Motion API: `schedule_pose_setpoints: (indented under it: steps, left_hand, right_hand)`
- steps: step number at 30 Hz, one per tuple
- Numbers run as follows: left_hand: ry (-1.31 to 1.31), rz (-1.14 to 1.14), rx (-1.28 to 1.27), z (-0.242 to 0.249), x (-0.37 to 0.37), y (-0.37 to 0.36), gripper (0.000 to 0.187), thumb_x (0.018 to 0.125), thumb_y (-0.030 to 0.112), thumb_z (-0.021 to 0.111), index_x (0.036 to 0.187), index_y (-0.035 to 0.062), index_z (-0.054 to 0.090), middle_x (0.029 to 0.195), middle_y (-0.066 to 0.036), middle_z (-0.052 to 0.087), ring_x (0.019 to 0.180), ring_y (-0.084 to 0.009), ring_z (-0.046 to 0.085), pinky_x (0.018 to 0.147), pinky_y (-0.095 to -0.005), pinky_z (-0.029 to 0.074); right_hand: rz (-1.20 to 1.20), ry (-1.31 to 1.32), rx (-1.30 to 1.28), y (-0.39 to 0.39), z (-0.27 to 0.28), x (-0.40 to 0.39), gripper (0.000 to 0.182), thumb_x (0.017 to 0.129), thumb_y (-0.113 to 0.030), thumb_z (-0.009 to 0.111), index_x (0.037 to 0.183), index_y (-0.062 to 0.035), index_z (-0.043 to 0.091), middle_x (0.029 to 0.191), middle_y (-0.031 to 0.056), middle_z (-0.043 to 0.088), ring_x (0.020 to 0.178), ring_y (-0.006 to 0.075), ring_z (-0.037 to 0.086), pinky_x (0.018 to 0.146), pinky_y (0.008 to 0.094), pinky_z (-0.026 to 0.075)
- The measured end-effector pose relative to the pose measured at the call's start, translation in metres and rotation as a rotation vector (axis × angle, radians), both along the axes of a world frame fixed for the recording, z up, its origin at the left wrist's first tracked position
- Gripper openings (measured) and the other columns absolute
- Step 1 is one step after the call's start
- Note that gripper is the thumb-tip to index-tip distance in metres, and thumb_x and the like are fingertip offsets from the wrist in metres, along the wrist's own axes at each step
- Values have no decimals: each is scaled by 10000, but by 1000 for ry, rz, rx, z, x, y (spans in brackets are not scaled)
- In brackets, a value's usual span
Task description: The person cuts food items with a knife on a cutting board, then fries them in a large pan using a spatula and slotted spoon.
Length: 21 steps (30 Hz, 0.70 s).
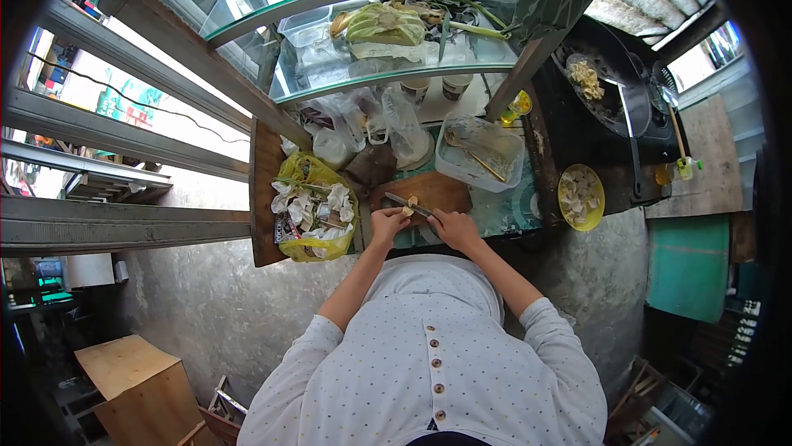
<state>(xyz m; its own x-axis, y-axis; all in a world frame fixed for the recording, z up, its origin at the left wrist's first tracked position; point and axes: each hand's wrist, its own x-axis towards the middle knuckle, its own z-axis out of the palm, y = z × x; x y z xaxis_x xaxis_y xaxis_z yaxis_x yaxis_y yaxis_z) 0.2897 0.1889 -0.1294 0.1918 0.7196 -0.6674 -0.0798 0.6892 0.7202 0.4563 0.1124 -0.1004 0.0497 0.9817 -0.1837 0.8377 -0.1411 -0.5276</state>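
Observation:
Over the near edge of the wooden cutting board, my right hand is closed round the handle of a knife, whose blade points left and away from me. My left hand is just beside it, fingers pinched on a small pale-yellow piece of food that lies against the blade. What kind of food it is, I cannot make out. Behind the board stands a clear plastic container with a wooden spoon in it.
A yellow bag of scraps stands left of the board, near plastic bags. To the right are a yellow bowl of pale pieces and a wok with food. A glass shelf above carries a cabbage.

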Motion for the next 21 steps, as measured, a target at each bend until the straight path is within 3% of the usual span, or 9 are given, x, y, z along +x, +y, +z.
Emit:
schedule_pose_setpoints:
  steps: [3, 5, 7, 12, 18, 21]
  left_hand:
    - [50, -66, 45, -2, 2, -1, 214, 783, -32, 578, 965, -143, 575, 893, -163, 614, 786, -210, 623, 686, -257, 544]
    - [26, -4, 81, -7, 2, 0, 156, 762, -45, 601, 897, -121, 614, 846, -146, 629, 707, -185, 631, 625, -235, 549]
    - [21, -3, 79, -7, 3, -1, 159, 761, -42, 605, 900, -119, 615, 844, -141, 630, 704, -180, 630, 620, -233, 548]
    - [22, 15, 62, -5, -3, 3, 167, 759, -38, 611, 906, -118, 616, 841, -139, 632, 699, -176, 629, 608, -233, 545]
    - [99, -209, 140, -5, -8, 6, 203, 764, -40, 599, 948, -125, 600, 861, -150, 623, 709, -188, 627, 644, -226, 531]
    - [185, -267, 194, 3, -5, 6, 234, 748, 12, 632, 953, -101, 617, 784, -123, 640, 664, -152, 620, 637, -228, 525]
  right_hand:
    - [-25, 0, -3, 3, -3, -7, 287, 892, -365, 427, 877, -106, 551, 641, 182, 592, 614, 392, 583, 547, 500, 458]
    - [-48, -1, 4, 6, -3, -11, 287, 892, -364, 427, 877, -106, 551, 639, 181, 593, 617, 391, 585, 551, 500, 460]
    - [-48, -28, -40, 10, -3, -13, 298, 888, -371, 417, 950, -114, 556, 679, 182, 610, 645, 390, 600, 580, 494, 478]
    - [-2, -45, -28, 11, 4, -3, 289, 884, -372, 426, 950, -126, 563, 667, 175, 610, 624, 380, 601, 561, 485, 479]
    - [9, -29, 4, 4, 1, 2, 290, 886, -375, 432, 873, -108, 546, 645, 172, 597, 619, 380, 589, 541, 489, 462]
    - [-12, -4, -17, 6, 1, -3, 285, 886, -370, 434, 871, -107, 545, 658, 179, 598, 628, 387, 587, 549, 497, 459]
